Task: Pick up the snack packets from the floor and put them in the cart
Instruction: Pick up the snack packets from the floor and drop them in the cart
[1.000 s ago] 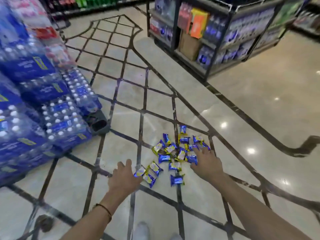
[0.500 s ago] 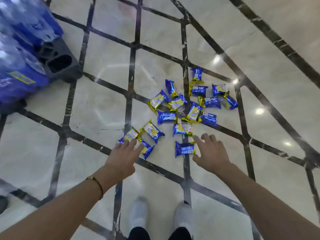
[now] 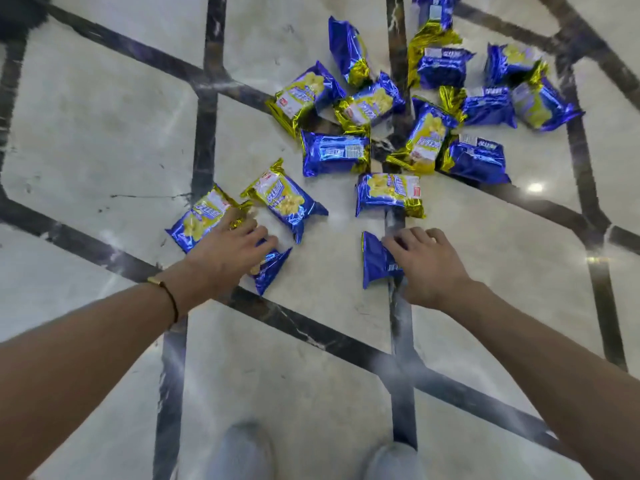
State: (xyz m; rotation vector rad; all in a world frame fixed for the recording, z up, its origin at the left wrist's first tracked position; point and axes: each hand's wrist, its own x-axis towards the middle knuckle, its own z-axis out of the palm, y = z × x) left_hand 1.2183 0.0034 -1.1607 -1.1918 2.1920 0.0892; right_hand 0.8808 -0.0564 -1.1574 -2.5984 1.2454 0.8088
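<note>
Two pale shoes (image 3: 239,452), blurred, stand at the bottom edge of the frame on a glossy marble floor (image 3: 104,126) crossed by dark inlaid bands. Bare forearms reach up from both lower corners, and a thin bracelet (image 3: 166,292) circles the left wrist.

Left of centre, the left hand (image 3: 225,258) lies with its fingers fairly straight. Its palm covers a blue packet (image 3: 272,268) and its fingertips touch a yellow-fronted packet (image 3: 199,220) just above. The grip is flat and holds nothing.

Right of centre, the right hand (image 3: 429,265) rests on a plain blue packet (image 3: 375,261), fingers bent over its right half. The thumb is hidden, so whether this grip has closed on the packet cannot be told.

Beyond the hands, the remaining snack packets (image 3: 370,105) lie scattered on the floor across the upper centre and upper right. Several overlap, some showing yellow fronts and others blue backs. A light's reflection (image 3: 535,187) glints at right.
</note>
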